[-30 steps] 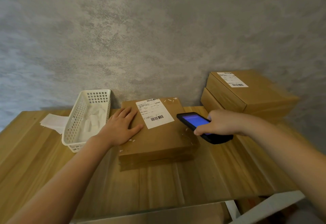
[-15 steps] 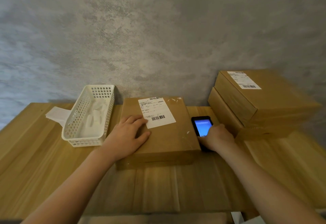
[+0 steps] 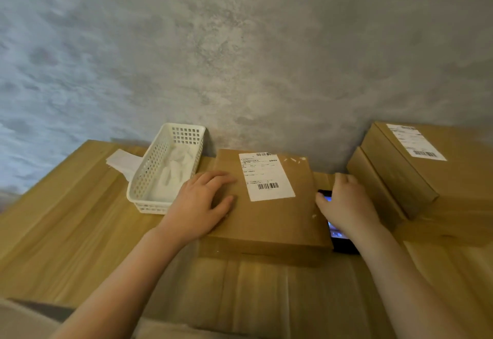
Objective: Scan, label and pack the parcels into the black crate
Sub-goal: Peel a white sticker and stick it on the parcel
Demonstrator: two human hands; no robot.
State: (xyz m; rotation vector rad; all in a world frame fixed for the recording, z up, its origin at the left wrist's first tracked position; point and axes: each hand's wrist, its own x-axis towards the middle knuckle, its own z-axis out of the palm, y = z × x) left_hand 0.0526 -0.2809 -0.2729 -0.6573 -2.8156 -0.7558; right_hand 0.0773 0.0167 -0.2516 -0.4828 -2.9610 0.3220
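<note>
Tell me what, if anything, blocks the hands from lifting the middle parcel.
Nothing visible does. The left hand already rests flat on the middle parcel. The right hand lies on the phone beside the parcel's right edge. The black crate is not in view.

Dim, warm indoor light, soft all over, with wide-angle bending at the edges.

The wall [image 3: 240, 45] is brightest in a pale patch near its middle and fades to grey-blue toward the left. The table [image 3: 66, 232] shows no glare; soft shadows sit under the box [image 3: 269, 218] along its near side and beneath both forearms. Table edges bow and tilt toward the corners. Label [image 3: 265, 177] print is too blurred to read; the near forearms are smeared and soft.
</note>
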